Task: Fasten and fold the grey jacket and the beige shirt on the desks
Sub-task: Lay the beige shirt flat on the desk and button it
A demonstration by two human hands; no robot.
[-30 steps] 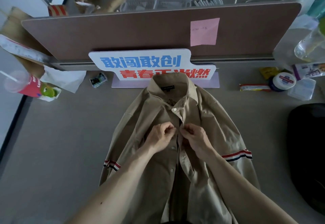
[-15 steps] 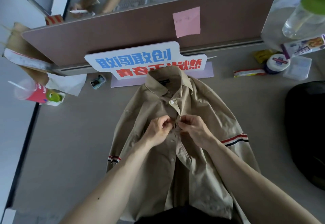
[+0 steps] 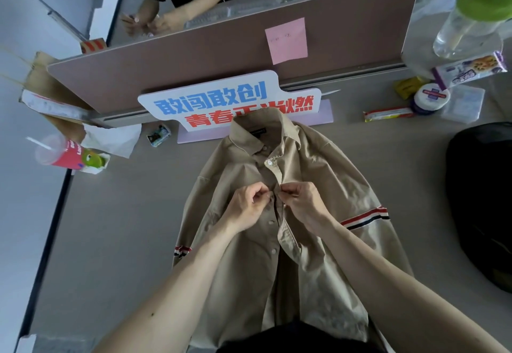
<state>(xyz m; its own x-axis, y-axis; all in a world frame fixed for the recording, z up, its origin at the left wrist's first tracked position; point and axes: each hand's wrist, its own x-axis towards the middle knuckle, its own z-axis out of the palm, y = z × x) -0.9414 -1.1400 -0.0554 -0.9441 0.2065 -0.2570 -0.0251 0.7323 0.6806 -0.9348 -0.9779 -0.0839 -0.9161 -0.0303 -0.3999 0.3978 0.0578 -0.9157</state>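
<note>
While the beige shirt lies face up on the grey desk, collar toward the divider panel and hem toward the person, both hands meet at its front opening just below the fastened top button. The left hand has its fingers curled, thumb and forefinger pinching the button-side edge of the placket. The right hand pinches the opposite edge the same way, the fingertips of the two hands almost touching. Lower down the front gapes open, with two unfastened buttons showing along one edge. Red, white and navy stripes band each sleeve. A white sign with blue and red Chinese characters stands just behind the collar, a pink sticky note is stuck on the panel, and a dark bag sits well to the right.
</note>
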